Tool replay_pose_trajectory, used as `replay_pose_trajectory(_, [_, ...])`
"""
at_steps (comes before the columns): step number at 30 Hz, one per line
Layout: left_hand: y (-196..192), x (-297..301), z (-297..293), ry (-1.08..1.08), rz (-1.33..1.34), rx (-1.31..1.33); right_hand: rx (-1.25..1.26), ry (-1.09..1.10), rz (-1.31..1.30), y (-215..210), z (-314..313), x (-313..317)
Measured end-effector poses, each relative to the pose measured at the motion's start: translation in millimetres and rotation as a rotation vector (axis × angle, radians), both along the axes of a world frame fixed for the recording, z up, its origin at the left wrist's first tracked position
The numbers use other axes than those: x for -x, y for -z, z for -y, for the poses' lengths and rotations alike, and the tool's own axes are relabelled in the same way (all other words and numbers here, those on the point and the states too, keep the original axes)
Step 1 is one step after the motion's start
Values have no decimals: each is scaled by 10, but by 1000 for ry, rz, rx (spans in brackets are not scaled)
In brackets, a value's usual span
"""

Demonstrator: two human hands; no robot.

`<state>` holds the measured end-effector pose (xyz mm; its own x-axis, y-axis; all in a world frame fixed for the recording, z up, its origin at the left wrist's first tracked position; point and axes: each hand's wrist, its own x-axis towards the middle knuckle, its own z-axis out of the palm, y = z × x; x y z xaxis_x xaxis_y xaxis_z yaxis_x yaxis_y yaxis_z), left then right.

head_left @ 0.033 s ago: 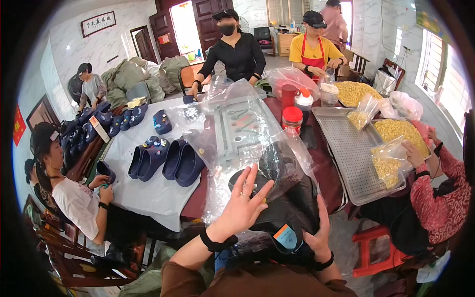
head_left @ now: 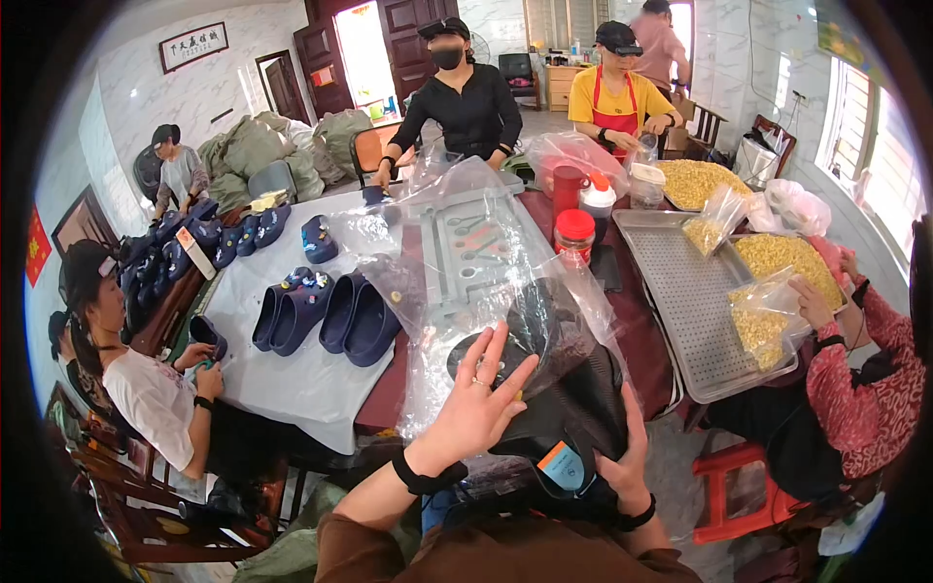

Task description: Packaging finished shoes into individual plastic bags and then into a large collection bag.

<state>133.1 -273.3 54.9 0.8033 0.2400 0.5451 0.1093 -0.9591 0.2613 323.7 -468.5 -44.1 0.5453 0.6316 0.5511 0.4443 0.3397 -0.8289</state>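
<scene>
A large clear plastic bag (head_left: pixel 428 389) spreads over the front of the table, partly around black shoes that look like clogs. My left hand (head_left: pixel 466 403) lies with fingers spread over the bag and one black clog (head_left: pixel 520 355) beneath the film. On the near side, my right hand (head_left: pixel 627 466) grips the outer side of another black clog (head_left: pixel 573 413), its fingertips partly hidden. An orange and blue tag (head_left: pixel 566 466) hangs from this nearer clog. Under the bag's far end lies a grey tray (head_left: pixel 457 214) with small tools.
Navy clogs (head_left: pixel 360 321) stand on a white sheet (head_left: pixel 233 355) at the left. Jars, including a red-lidded one (head_left: pixel 574 233), stand right of the bag. Farther right is a perforated metal tray (head_left: pixel 671 321) with bags of yellow pieces. Co-workers sit around; a red stool (head_left: pixel 734 491) stands at the right.
The loose upper part of the clear bag has shifted slightly and folded differently toward the left. My hands stay in the same place.
</scene>
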Motion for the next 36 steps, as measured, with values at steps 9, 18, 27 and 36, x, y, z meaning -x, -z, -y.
replay_pose_trajectory(9, [57, 117, -47, 18, 306, 259, 57, 65, 126, 11, 39, 50])
replay_pose_trajectory(18, [468, -27, -152, -429, 652, 412, -25, 139, 185, -178, 54, 167])
replay_pose_trajectory(27, [444, 37, -261, -12, 724, 1408, -50, 110, 219, -270, 0, 215])
replay_pose_trajectory(36, [526, 98, -201, -47, 458, 1495, 45, 131, 258, -311, 2, 227])
